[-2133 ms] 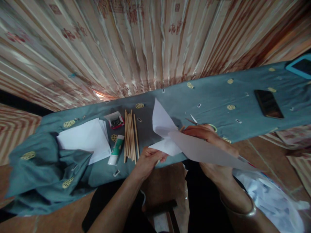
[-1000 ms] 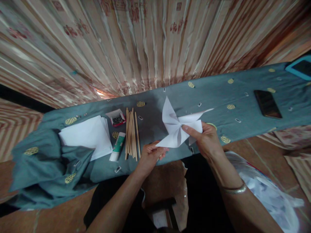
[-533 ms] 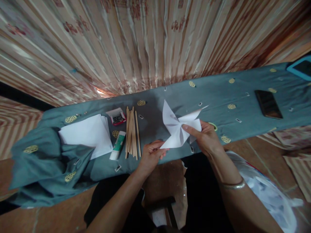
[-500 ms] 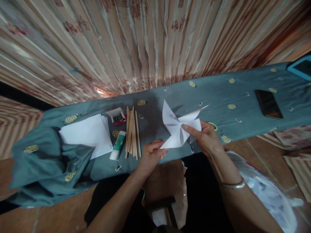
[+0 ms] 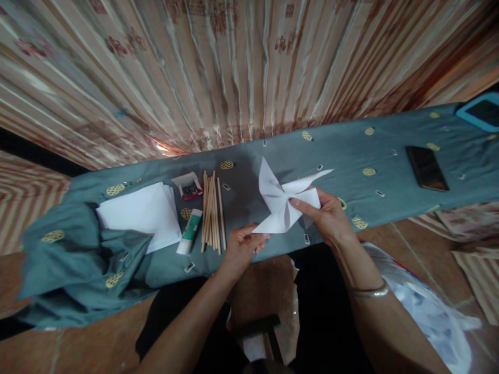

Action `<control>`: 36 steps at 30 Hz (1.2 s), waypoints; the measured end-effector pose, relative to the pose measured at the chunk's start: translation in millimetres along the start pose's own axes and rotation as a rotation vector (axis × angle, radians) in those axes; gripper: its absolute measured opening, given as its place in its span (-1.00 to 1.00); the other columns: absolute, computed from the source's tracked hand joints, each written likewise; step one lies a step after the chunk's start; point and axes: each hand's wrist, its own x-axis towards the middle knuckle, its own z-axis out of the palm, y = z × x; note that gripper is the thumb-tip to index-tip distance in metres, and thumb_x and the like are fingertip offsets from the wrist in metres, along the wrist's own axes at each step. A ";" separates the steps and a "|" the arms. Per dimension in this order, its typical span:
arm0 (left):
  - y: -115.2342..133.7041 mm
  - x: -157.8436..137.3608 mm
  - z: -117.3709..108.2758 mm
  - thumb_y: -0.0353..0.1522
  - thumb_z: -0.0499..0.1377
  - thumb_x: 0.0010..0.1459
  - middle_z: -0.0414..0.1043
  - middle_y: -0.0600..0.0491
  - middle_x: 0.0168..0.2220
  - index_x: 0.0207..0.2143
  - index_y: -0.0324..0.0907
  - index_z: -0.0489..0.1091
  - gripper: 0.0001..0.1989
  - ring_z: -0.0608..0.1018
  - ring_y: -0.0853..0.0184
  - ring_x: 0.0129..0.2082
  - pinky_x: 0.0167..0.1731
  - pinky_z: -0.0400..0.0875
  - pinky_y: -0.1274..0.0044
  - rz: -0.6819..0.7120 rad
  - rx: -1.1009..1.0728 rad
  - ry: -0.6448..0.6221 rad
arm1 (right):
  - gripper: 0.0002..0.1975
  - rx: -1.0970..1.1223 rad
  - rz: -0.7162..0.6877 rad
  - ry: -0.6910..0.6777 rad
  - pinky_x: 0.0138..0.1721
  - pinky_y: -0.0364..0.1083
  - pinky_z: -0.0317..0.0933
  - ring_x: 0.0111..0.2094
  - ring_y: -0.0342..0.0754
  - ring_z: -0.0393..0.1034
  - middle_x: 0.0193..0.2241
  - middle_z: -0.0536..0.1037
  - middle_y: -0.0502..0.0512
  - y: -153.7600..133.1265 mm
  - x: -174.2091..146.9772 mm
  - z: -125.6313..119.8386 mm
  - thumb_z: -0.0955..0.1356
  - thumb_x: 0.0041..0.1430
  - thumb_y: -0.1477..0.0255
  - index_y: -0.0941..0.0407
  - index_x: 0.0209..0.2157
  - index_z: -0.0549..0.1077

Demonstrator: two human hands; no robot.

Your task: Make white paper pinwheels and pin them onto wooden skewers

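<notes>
A white paper pinwheel (image 5: 277, 215) with pointed, curved blades is held above the cloth-covered table. My right hand (image 5: 331, 215) grips it from the right, thumb pressed near its centre and the other fingers behind the paper. My left hand (image 5: 244, 246) pinches the tip of its lower left blade. Left of that hand lie several thin wooden sticks (image 5: 212, 218) in a loose bundle. Beside them are a green and white glue stick (image 5: 189, 232) and an opened small red and white box (image 5: 191, 190) of dark metal bits, too small to name surely.
A stack of white paper (image 5: 138, 210) lies at the left, near bunched green cloth (image 5: 78, 254). A dark phone (image 5: 427, 169) and a blue-framed device (image 5: 477, 111) are on the right. A plastic bag (image 5: 424, 317) stands on the floor. A striped curtain (image 5: 218, 78) hangs behind the table.
The pinwheel and both hands have shifted very slightly up and left in view. My grip on the paper stays the same.
</notes>
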 end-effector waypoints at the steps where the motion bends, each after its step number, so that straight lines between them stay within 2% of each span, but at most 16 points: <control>1: -0.8 0.3 -0.4 -0.14 0.32 -0.10 0.26 0.16 -0.69 -0.55 -0.25 0.50 -0.68 0.21 0.52 -0.67 -0.60 0.03 0.59 -0.002 -0.002 0.002 | -0.65 -0.003 0.001 -0.003 -0.48 -0.14 0.26 -0.53 -0.15 0.38 -0.50 0.62 -0.03 0.4 0.3 -0.5 0.61 -0.29 0.24 0.08 -0.42 0.58; 9: -0.2 0.8 -1.2 -0.16 0.30 -0.10 0.25 0.17 -0.70 -0.56 -0.25 0.49 -0.69 0.21 0.52 -0.68 -0.60 0.03 0.58 -0.006 0.000 -0.003 | -0.69 -0.050 -0.011 -0.040 -0.45 -0.15 0.28 -0.50 -0.14 0.42 -0.47 0.63 -0.03 1.2 2.1 -9.7 0.60 -0.23 0.26 0.07 -0.40 0.61; 16: 4.8 -1.1 -0.1 -0.17 0.32 -0.12 0.26 0.16 -0.69 -0.57 -0.25 0.50 -0.70 0.20 0.53 -0.68 -0.60 0.04 0.58 -0.019 0.013 -0.037 | -0.66 -0.031 0.051 -0.037 -0.44 -0.13 0.34 -0.51 -0.13 0.45 -0.46 0.66 0.01 0.7 3.5 -12.6 0.63 -0.32 0.27 0.08 -0.43 0.63; 26: 1.2 -0.6 -1.8 -0.10 0.31 -0.10 0.26 0.15 -0.68 -0.55 -0.26 0.48 -0.64 0.21 0.52 -0.67 -0.59 0.05 0.57 -0.014 0.021 -0.066 | -0.63 -0.040 0.095 -0.038 -0.42 -0.11 0.36 -0.50 -0.11 0.46 -0.44 0.67 0.05 -1.5 4.2 -9.4 0.62 -0.33 0.24 0.10 -0.43 0.62; 30: 4.6 -2.8 -2.2 -0.01 0.24 -0.02 0.22 0.16 -0.70 -0.52 -0.26 0.47 -0.55 0.20 0.52 -0.67 -0.57 0.05 0.57 -0.039 0.095 -0.149 | -0.63 -0.039 0.102 -0.049 -0.43 -0.12 0.34 -0.51 -0.11 0.45 -0.45 0.66 0.06 -2.4 4.5 -8.8 0.62 -0.33 0.23 0.10 -0.43 0.62; 33: 5.7 -4.2 -2.6 0.04 0.16 0.03 0.19 0.17 -0.72 -0.59 -0.24 0.40 -0.49 0.15 0.53 -0.71 -0.61 -0.01 0.57 -0.080 0.157 -0.236 | -0.64 -0.043 0.088 -0.073 -0.43 -0.12 0.34 -0.50 -0.12 0.44 -0.45 0.66 0.05 -1.2 5.4 -9.4 0.61 -0.30 0.22 0.10 -0.42 0.62; 36: 6.9 -6.0 -1.9 0.03 0.15 0.03 0.25 0.16 -0.67 -0.57 -0.22 0.36 -0.52 0.11 0.56 -0.71 -0.63 -0.04 0.58 -0.064 0.180 -0.199 | -0.65 -0.055 0.070 -0.107 -0.42 -0.12 0.35 -0.49 -0.13 0.44 -0.43 0.66 0.05 -0.6 6.7 -10.7 0.60 -0.26 0.22 0.10 -0.41 0.62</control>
